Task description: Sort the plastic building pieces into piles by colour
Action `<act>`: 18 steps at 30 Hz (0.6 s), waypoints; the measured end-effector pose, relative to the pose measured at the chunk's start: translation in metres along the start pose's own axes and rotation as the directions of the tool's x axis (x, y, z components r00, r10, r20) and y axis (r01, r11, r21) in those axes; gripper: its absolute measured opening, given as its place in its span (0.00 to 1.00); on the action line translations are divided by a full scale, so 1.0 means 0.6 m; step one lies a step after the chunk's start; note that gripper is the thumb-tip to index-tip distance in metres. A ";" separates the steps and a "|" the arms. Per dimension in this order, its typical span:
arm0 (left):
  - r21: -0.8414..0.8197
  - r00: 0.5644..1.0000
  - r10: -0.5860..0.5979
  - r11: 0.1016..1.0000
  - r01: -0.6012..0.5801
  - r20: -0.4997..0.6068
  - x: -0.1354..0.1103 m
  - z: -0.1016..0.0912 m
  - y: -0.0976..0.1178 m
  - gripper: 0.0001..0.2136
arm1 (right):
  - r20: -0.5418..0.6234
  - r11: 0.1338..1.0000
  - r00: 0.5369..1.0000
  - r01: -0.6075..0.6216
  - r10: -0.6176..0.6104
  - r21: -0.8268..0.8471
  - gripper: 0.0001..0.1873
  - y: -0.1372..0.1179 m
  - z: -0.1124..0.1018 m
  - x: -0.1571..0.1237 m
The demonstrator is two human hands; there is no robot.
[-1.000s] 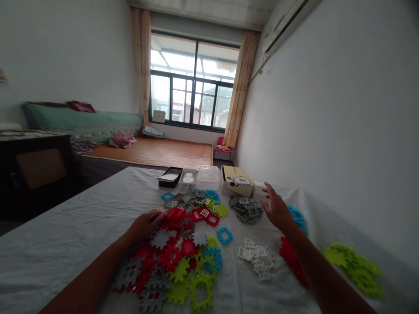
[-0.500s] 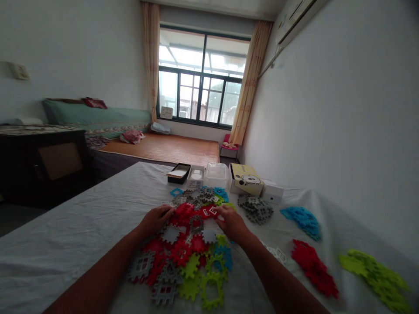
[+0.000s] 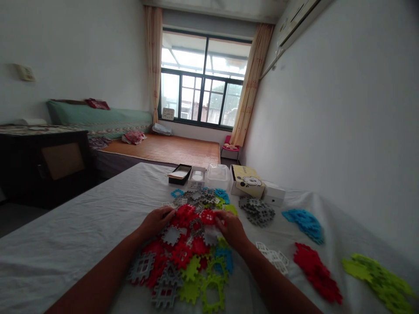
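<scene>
- head view: the right hand [image 3: 231,225] has thumb and fingers nearly closed on the edge of a red piece [image 3: 208,216], over the upper right of the mixed heap [image 3: 185,253].
- the left hand [image 3: 159,219] is half curled at the heap's left edge, beside more red pieces [image 3: 185,212]; cannot tell whether it grips one.
- right of the heap on the white cloth [image 3: 98,222]: a grey pile [image 3: 257,211], blue pile [image 3: 304,224], white pieces [image 3: 272,257], red pile [image 3: 317,272] and green pile [image 3: 379,279].

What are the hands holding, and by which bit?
The right hand holds a red piece by its right edge; whether the left hand grips anything can't be told.
</scene>
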State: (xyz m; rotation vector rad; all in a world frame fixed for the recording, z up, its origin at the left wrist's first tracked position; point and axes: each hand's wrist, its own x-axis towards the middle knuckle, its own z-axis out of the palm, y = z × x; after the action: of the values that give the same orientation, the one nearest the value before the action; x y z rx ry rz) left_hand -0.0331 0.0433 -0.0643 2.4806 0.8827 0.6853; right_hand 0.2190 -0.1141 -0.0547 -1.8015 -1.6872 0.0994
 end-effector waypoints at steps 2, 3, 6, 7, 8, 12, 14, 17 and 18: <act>-0.005 1.000 0.003 1.000 -0.003 0.001 -0.001 -0.001 0.002 0.17 | 0.045 0.988 0.997 -0.069 0.063 0.142 0.16 0.010 -0.003 0.002; -0.006 1.000 0.003 1.000 -0.003 0.001 -0.001 -0.002 0.003 0.17 | 0.058 0.978 0.994 -0.101 0.092 0.185 0.17 0.015 -0.005 0.003; -0.012 1.000 -0.007 1.000 0.007 -0.003 0.000 -0.002 0.002 0.17 | -0.037 0.978 0.990 -0.131 0.139 0.159 0.16 0.021 -0.014 0.005; -0.016 1.000 -0.009 1.000 0.009 -0.005 0.000 -0.001 0.001 0.17 | -0.071 0.985 0.989 -0.119 0.128 0.129 0.16 0.020 -0.016 0.004; -0.018 1.000 -0.009 1.000 0.009 -0.006 0.001 -0.001 0.000 0.17 | -0.087 0.991 0.991 -0.093 0.102 0.099 0.16 0.017 -0.016 0.003; -0.017 1.000 -0.004 1.000 0.004 -0.004 0.001 0.000 -0.002 0.18 | 0.018 0.996 0.997 0.073 -0.074 0.057 0.21 -0.002 -0.001 -0.008; -0.011 1.000 -0.002 1.000 0.002 0.002 0.001 -0.001 -0.001 0.18 | 0.047 0.992 0.993 0.108 -0.112 0.065 0.24 -0.012 0.008 -0.012; -0.007 1.000 0.000 1.000 0.000 0.009 0.001 -0.002 -0.001 0.17 | 0.027 0.966 0.997 0.056 -0.065 0.253 0.22 -0.024 0.005 -0.010; -0.005 1.000 0.000 1.000 0.000 0.009 0.002 -0.002 -0.001 0.17 | 0.026 0.945 0.999 0.036 -0.047 0.326 0.21 -0.027 -0.002 -0.009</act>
State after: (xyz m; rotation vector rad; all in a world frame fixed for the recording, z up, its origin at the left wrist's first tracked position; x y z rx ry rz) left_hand -0.0335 0.0446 -0.0634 2.4777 0.8768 0.6750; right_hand 0.2045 -0.1201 -0.0476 -1.5234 -1.6218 0.3706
